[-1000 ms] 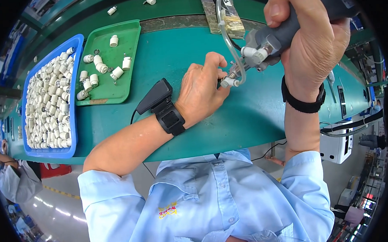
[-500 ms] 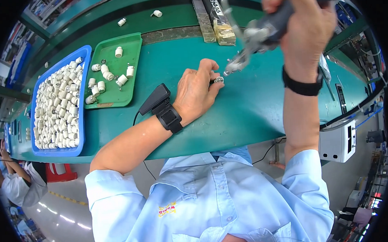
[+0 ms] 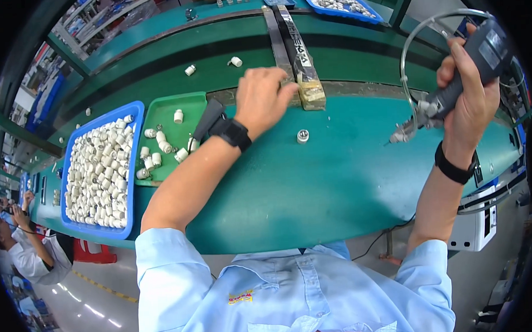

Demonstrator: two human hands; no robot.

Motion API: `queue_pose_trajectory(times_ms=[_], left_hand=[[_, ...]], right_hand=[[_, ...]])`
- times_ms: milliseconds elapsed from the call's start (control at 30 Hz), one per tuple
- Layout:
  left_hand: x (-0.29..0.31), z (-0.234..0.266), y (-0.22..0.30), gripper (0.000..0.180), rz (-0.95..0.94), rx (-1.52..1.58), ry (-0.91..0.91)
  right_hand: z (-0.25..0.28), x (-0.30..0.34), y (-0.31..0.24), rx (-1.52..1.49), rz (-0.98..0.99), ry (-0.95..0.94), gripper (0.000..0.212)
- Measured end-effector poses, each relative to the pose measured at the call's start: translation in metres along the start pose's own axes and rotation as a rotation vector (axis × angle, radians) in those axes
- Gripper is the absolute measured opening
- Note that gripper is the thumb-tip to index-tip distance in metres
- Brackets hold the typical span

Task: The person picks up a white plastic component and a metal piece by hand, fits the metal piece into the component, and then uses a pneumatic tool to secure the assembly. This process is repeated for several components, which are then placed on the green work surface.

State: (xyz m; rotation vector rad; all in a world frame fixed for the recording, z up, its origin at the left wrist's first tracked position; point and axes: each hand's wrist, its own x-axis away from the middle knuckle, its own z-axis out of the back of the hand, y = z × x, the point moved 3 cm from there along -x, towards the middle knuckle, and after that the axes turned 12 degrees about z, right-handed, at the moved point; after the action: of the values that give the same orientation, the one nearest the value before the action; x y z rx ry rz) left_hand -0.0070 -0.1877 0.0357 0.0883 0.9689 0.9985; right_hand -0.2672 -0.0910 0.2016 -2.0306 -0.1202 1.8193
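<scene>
In my right hand is a dark grey electric screwdriver, gripped round its body. A clear tube loops to its metal nose, and the tip points down and left above the green mat. My left hand hovers near the mat's far edge, thumb apart and fingers loosely bent; nothing shows in it. Between the hands, a small white cylindrical lamp socket with metal parts on top stands alone on the green mat.
Many white sockets fill a blue tray at the left. Beside it a green tray, partly hidden by my left wrist device, holds several more. Two long bars lie beyond my left hand. Two loose pieces sit on the far ledge.
My left hand has let go of the socket and moved away from it, toward the long bars. The screwdriver in my right hand has swung right, away from the socket. The view has tilted up.
</scene>
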Motion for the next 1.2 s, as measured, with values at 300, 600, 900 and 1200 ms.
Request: queue_pose_trajectory(times_ms=[300,600,900,1200], left_hand=[[-0.069,-0.021,-0.125,0.041,0.584,-0.791,-0.084],[-0.078,-0.022,-0.172,0.038,0.611,-0.772,-0.154],[-0.064,0.033,-0.225,0.032,0.978,-0.856,-0.257],[-0.037,0.069,-0.223,0.030,0.714,-0.637,-0.130]], right_hand=[[0.013,0.007,0.007,0.083,-0.063,0.008,0.048],[0.017,0.010,0.009,0.130,-0.089,0.016,0.050],[0.008,0.017,0.005,0.101,-0.122,-0.008,0.055],[-0.004,0.021,-0.018,0.026,-0.132,0.001,0.052]])
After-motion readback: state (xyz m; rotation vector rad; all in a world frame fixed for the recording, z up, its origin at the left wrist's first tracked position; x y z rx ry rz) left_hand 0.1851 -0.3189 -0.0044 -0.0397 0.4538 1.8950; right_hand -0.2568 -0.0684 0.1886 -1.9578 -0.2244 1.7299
